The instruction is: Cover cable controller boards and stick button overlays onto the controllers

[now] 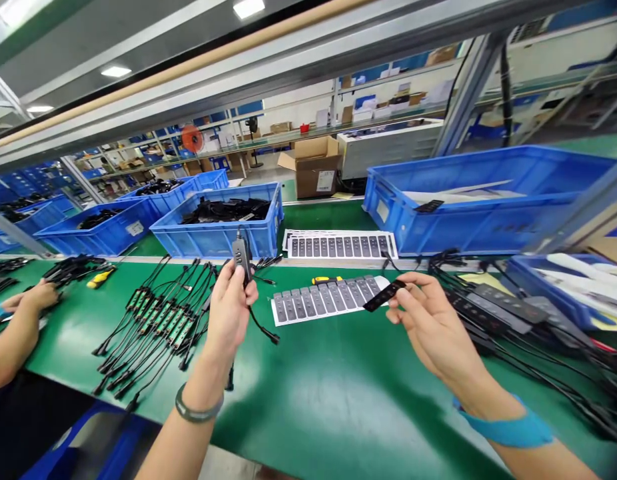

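My left hand (231,308) is closed around a small black controller box (242,256) held upright, its black cable (262,328) hanging down to the green mat. My right hand (428,319) pinches a thin black sticker strip (384,295) between thumb and fingers, just right of a white sheet of grey stickers (324,299). A second sticker sheet (341,245) lies behind it. A yellow-handled tool (326,280) rests between the sheets.
Several wired circuit boards (158,319) lie in a row at left. Black controllers with cables (508,310) pile up at right. Blue bins (216,235) (481,212) stand behind. Another person's hand (34,297) works at far left. The green bench (333,387) ends at the front edge.
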Motion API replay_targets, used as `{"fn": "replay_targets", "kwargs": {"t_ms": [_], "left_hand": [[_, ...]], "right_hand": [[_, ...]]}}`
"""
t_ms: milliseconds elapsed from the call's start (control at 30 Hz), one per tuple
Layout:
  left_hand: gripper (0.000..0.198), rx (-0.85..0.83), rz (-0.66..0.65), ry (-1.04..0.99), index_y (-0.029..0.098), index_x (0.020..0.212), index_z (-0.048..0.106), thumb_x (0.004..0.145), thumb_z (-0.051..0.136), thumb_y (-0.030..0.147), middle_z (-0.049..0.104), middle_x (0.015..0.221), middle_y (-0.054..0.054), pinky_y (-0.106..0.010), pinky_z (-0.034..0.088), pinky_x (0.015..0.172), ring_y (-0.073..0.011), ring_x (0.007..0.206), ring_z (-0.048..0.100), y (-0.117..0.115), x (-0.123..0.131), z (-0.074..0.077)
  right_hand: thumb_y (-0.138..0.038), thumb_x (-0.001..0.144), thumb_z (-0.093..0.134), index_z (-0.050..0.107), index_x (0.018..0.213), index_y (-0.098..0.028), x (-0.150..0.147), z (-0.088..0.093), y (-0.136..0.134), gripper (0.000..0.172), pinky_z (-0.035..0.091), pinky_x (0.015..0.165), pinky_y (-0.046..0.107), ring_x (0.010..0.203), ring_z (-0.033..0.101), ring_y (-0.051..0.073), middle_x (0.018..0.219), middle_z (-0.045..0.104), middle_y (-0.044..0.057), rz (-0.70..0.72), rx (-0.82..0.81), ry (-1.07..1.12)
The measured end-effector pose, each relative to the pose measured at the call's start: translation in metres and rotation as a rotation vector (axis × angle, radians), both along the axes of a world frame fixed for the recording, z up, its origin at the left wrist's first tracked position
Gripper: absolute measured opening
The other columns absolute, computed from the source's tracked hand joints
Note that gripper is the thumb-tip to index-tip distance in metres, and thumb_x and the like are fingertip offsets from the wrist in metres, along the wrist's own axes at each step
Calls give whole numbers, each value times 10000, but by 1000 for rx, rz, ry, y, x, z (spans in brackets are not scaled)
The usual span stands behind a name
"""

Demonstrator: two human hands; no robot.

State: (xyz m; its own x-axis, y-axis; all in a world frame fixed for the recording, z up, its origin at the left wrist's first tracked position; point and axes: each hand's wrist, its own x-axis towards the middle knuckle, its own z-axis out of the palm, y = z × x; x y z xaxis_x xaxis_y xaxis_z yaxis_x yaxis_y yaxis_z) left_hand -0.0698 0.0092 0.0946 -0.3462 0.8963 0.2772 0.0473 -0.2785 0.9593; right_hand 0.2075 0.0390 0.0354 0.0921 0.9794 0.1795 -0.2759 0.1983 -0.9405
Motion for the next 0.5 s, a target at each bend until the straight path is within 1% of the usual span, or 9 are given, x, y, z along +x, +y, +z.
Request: {"fn": "replay_targets", "kwargs": {"t_ms": [67, 100, 133, 200, 267, 367, 433, 500], "left_hand": [[327, 0, -120, -342, 203, 1090, 529, 829, 680, 329, 640, 973, -41, -154, 391, 506, -43, 577, 469, -24, 19, 6], [350, -28, -166, -445, 202, 1118, 531, 821, 699, 279, 662, 1007, -59, -151, 403, 508, -45, 587, 490, -38, 27, 6], [360, -67, -197, -500, 204, 1143, 530, 829, 700, 252, 677, 1025, -70, -150, 416, 507, -47, 587, 511, -52, 35, 5], [372, -183, -284, -526, 217, 1191, 522, 859, 688, 235, 690, 1062, -84, -156, 443, 507, -53, 584, 554, -79, 48, -3], [423, -308, -417, -542, 227, 1237, 513, 859, 702, 253, 687, 1103, -100, -178, 484, 524, -77, 607, 613, -100, 61, -18], [517, -413, -602, -596, 230, 1277, 510, 824, 751, 294, 694, 1101, -111, -206, 530, 561, -127, 667, 684, -118, 78, -48], [533, -428, -677, -630, 226, 1271, 520, 807, 771, 300, 705, 1071, -111, -208, 544, 583, -145, 703, 706, -122, 85, -67], [534, -442, -705, -641, 216, 1269, 528, 802, 778, 288, 706, 1065, -115, -213, 552, 617, -151, 736, 714, -125, 89, -80]], "right_hand": [[-445, 795, 735, 578, 996, -275, -1, -2, -3, 307, 437, 503, 198, 618, 472, 107, 766, 485, -31, 5, 14, 5], [-435, 813, 718, 579, 988, -274, -1, -2, -6, 275, 431, 497, 198, 608, 472, 104, 769, 492, -29, 10, 14, 4], [-426, 827, 705, 582, 980, -274, -2, -1, -10, 248, 428, 492, 198, 601, 473, 101, 778, 500, -26, 15, 14, 3], [-414, 843, 691, 589, 965, -276, -2, 5, -22, 211, 426, 479, 195, 590, 471, 98, 805, 520, -19, 25, 7, 1], [-416, 840, 696, 598, 948, -281, -4, 11, -38, 199, 430, 459, 193, 574, 465, 99, 796, 525, -18, 32, -1, 7], [-438, 829, 704, 609, 907, -278, -7, 16, -63, 202, 415, 420, 187, 538, 454, 103, 724, 512, -24, 58, -38, 8], [-444, 828, 706, 620, 890, -263, -10, 12, -77, 209, 392, 399, 179, 508, 438, 93, 695, 506, -27, 97, -90, -18], [-443, 827, 707, 632, 888, -245, -13, 5, -89, 220, 370, 389, 168, 488, 424, 79, 684, 508, -27, 143, -148, -60]]}}
